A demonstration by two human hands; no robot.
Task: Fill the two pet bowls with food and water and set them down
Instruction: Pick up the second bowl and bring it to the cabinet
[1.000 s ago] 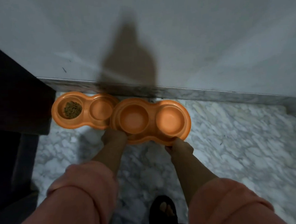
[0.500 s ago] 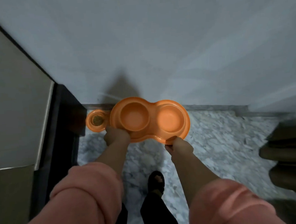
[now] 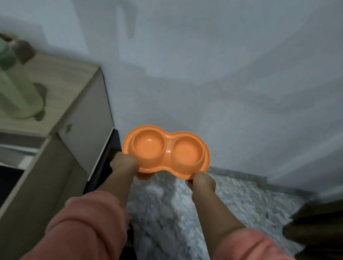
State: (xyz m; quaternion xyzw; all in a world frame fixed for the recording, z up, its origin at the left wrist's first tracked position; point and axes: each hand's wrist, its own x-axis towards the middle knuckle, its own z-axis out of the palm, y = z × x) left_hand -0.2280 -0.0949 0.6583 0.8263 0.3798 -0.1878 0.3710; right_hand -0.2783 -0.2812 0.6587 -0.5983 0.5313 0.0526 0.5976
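Lifted higher since a second ago, the orange double bowl hangs clear of the floor, both wells empty. Left hand grips its nine-o'clock rim, right hand pinches the five-o'clock edge. Probably light, stiff, smooth plastic; rim holds suit. Long axis runs ten to four.

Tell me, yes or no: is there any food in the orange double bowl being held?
No, both wells of the orange double bowl show only bare orange plastic.
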